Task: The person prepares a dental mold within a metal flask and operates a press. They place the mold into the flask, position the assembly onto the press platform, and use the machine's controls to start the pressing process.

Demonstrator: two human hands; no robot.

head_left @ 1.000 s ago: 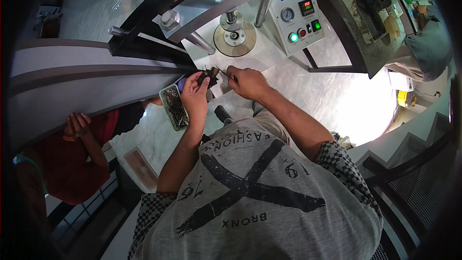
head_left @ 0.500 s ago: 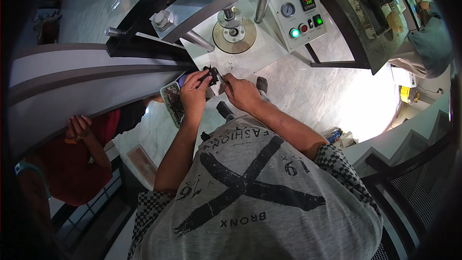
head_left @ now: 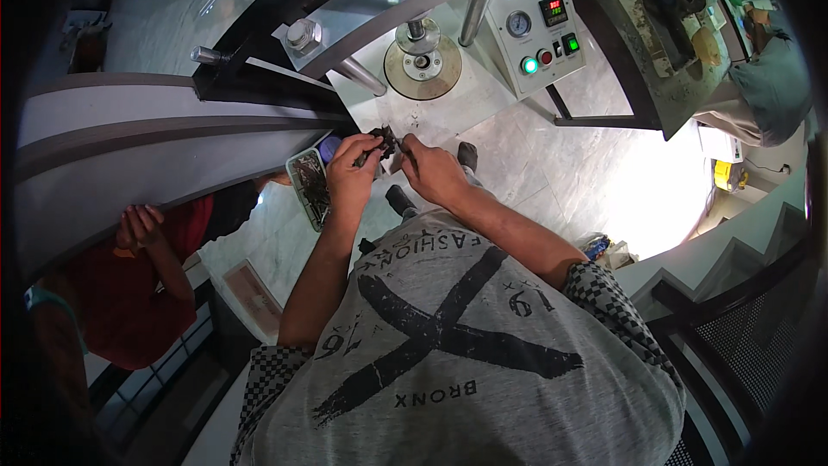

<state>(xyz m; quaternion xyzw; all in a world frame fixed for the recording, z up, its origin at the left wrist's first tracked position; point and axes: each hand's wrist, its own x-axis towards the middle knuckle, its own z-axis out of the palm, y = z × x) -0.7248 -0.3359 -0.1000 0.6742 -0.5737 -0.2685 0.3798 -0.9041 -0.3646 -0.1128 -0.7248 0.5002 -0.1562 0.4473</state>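
My left hand pinches a small dark piece with a jagged outline near the front edge of the press table. Close on its right, my right hand is closed, its thumb and fingertips around a thin, narrow tool that meets the dark piece. The tool's exact kind is hard to make out, as the fingers cover most of it. Beside my left hand is a pale tray filled with thin, dark, sliver-like pieces. A purple-blue rounded thing shows at the tray's far end.
Ahead stands a press with a round metal plate, steel columns and a control panel with lit buttons. Dark crumbs lie on its table. One person is at the left, another at the far right.
The dark piece has turned between my left fingers, and its outline looks different. My right fingertips and the tool have shifted slightly against it. The whole view has moved a little.
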